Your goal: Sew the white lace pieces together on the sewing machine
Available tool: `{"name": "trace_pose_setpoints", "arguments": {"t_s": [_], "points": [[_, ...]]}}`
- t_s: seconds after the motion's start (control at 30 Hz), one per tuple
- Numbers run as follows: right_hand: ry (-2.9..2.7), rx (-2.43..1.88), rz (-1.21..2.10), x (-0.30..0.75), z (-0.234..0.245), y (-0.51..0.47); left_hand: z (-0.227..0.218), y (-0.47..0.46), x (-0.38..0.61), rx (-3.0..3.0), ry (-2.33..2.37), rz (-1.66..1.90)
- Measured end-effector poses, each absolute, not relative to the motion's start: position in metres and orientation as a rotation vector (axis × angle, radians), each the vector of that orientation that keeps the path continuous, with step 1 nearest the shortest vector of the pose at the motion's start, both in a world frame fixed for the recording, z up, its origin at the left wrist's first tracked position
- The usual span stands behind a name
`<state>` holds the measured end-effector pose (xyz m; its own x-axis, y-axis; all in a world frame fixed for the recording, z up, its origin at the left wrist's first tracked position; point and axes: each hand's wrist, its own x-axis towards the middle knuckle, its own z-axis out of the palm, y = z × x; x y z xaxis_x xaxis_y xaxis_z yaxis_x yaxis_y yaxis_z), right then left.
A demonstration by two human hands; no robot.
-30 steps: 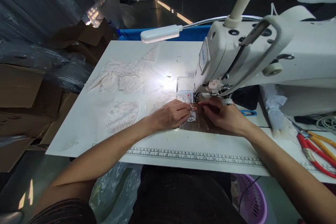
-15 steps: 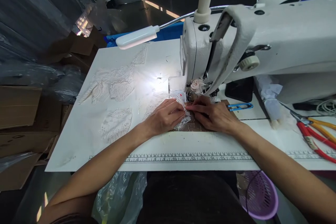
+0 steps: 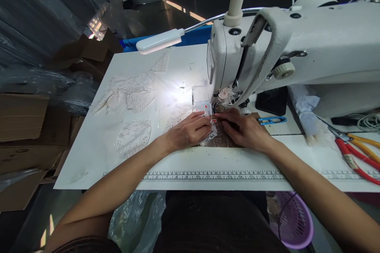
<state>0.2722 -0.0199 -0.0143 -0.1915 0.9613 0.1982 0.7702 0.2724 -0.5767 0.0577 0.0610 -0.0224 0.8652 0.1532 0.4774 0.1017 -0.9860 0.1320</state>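
A piece of white lace fabric (image 3: 177,116) lies at the needle area of a white sewing machine (image 3: 221,55). My left hand (image 3: 191,130) rests on the lace, its fingers bent and pressed together over the edge. On the other side, my right hand (image 3: 245,129) has its thumb and index fingertips at the lace edge just in front of the presser foot (image 3: 214,108). A narrow gap separates the two hands, with lace and small red marks showing in it. Beneath the hands is a brown plate (image 3: 228,140). The fingertips partly hide what they grip.
More lace pieces (image 3: 135,136) lie at the left of the white table (image 3: 89,154). A lamp (image 3: 160,41) lights the needle area. Blue thread snips (image 3: 271,120), a black phone (image 3: 272,101) and red-handled pliers (image 3: 353,158) lie on the right. A purple basket (image 3: 297,221) stands below.
My fingertips, close together before, have parted slightly, with the right ones nearer the presser foot. More lace and a red mark show between them. The whole view has shifted a little.
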Motion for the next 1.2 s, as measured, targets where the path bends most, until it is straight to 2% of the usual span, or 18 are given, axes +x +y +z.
{"name": "trace_pose_setpoints", "arguments": {"t_s": [0.23,0.57,0.8,1.03,1.2], "points": [[-1.873,-1.627,0.571,0.274,-0.012,-0.025,-0.024,0.062,0.056,2.867,0.223,0.755],[-2.205,-1.290,0.382,0.279,-0.022,-0.027,-0.026,0.062,0.056,2.820,0.219,0.772],[-2.362,-1.321,0.269,0.277,-0.022,-0.028,-0.023,0.062,0.052,2.799,0.208,0.687],[-2.394,-1.362,0.152,0.269,-0.015,-0.033,-0.019,0.060,0.052,2.927,0.448,0.797],[-2.396,-1.331,0.117,0.267,-0.016,-0.032,-0.019,0.060,0.054,3.093,0.427,0.763]]}}
